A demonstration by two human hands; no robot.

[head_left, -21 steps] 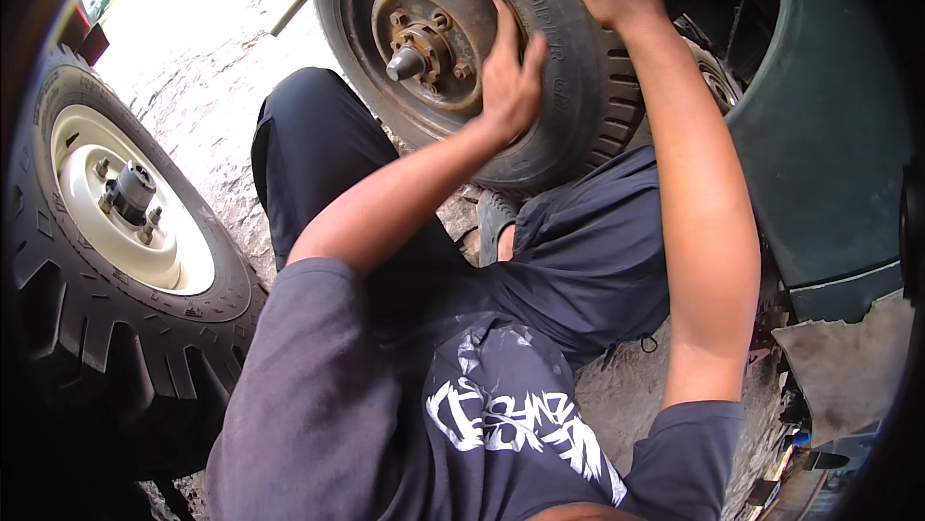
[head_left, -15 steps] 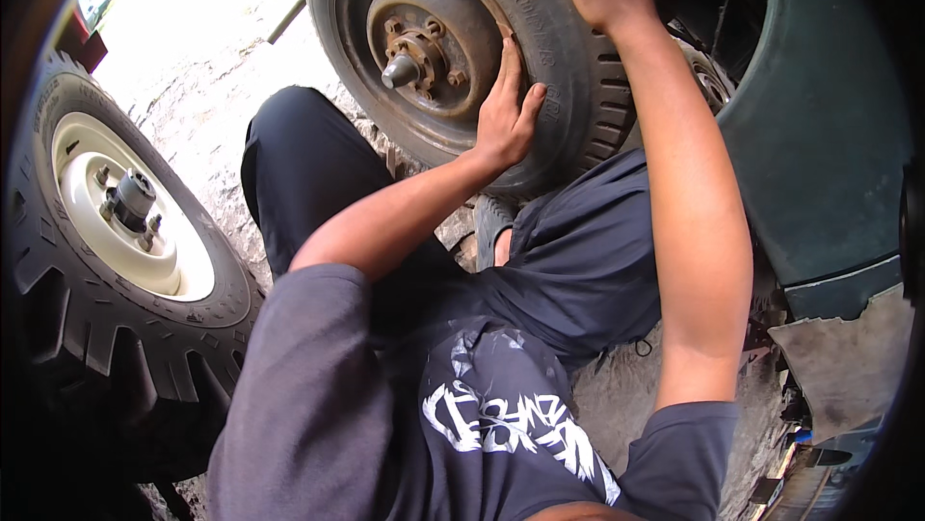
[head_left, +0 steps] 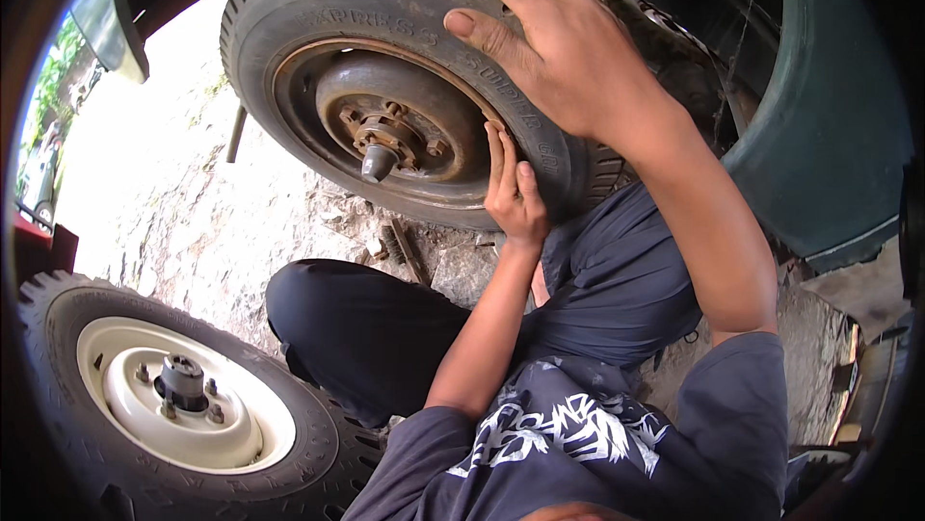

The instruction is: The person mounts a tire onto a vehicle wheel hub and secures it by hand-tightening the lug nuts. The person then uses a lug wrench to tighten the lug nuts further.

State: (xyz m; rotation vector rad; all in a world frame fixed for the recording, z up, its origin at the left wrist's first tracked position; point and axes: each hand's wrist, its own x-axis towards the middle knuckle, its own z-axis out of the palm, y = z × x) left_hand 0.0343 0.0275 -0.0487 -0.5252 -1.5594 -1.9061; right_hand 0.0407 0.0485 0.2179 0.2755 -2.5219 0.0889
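Observation:
A black tyre [head_left: 279, 20] on a rusty brown steel wheel [head_left: 337, 83] stands tilted in front of me. Its hub [head_left: 379, 163] sticks out with a grey conical end, ringed by several nuts. My left hand [head_left: 517, 198] rests its straight fingers against the rim edge and lower right sidewall, holding nothing. Spread wide, my right hand [head_left: 559, 54] is at the upper right of the tyre by the tread; whether its fingertips touch the rubber I cannot tell.
A second wheel with a cream rim [head_left: 96, 348] and chunky tyre stands at lower left. To the right curves a dark green body panel [head_left: 819, 136]. Rough stony ground [head_left: 193, 194] lies between, with a small metal bar [head_left: 409, 251] beneath the tyre.
My view has shifted, so the wheels sit lower in it. My right hand has opened out from its hold on the tyre's top edge. My left hand stays against the rim.

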